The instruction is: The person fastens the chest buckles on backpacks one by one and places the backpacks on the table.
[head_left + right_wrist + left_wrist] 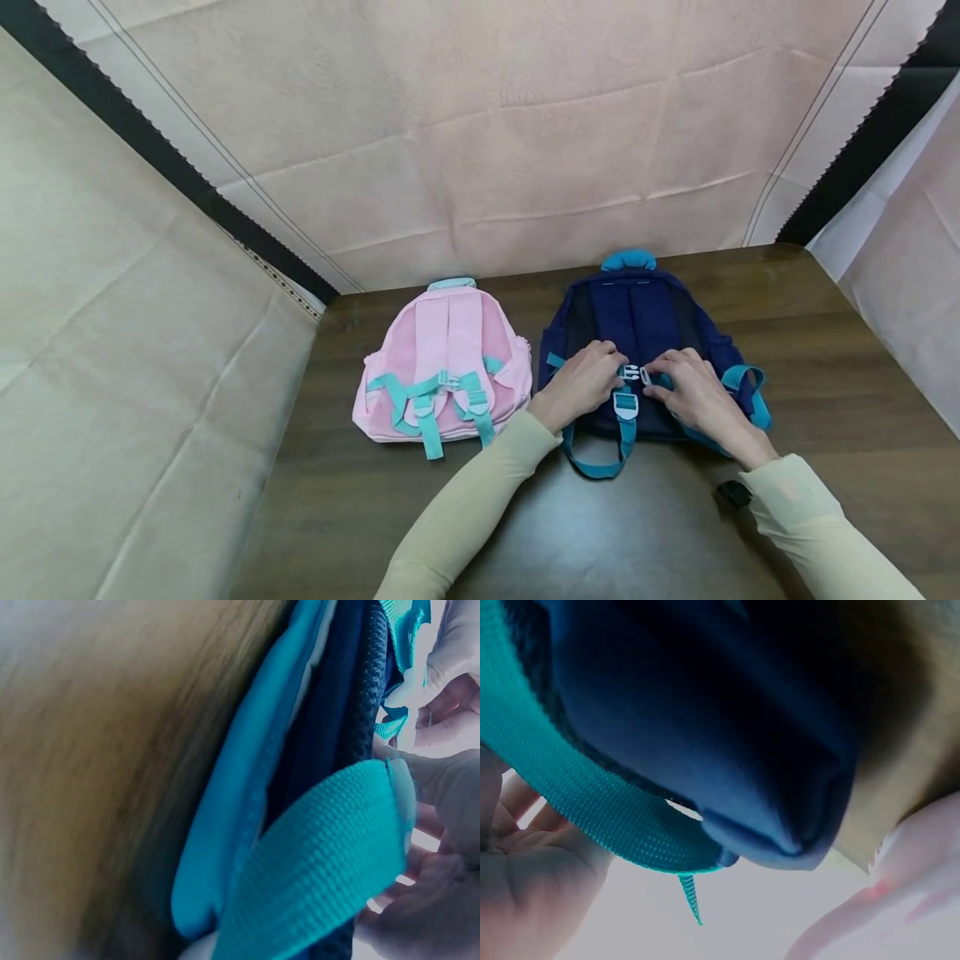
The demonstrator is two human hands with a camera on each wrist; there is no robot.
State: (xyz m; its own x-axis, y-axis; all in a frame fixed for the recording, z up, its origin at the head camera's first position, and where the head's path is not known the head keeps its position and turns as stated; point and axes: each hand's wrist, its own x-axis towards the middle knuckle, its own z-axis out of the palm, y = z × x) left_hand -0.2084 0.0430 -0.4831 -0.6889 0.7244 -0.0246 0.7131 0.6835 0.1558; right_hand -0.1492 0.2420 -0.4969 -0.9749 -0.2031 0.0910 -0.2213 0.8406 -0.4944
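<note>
A navy backpack (633, 312) lies with its straps facing up, its blue top handle (628, 259) toward the wall. Over its middle, my left hand (588, 379) pinches a white buckle half (631, 372) on a teal strap. My right hand (693, 390) holds the other white buckle half (645, 376) close to its right; a small gap shows between the two. Below hangs a white strap adjuster (626, 406). Teal webbing (615, 802) crosses in front of the left palm in the left wrist view. In the right wrist view, a teal strap (322, 855) runs beside the right fingers.
Left of the navy backpack lies a pink backpack (431, 333) with teal straps, its white buckle (448, 380) joined. Both rest on a brown wooden table (337, 517). Pale cloth walls (480, 150) rise behind and at the sides. A small black device (733, 493) sits under the right wrist.
</note>
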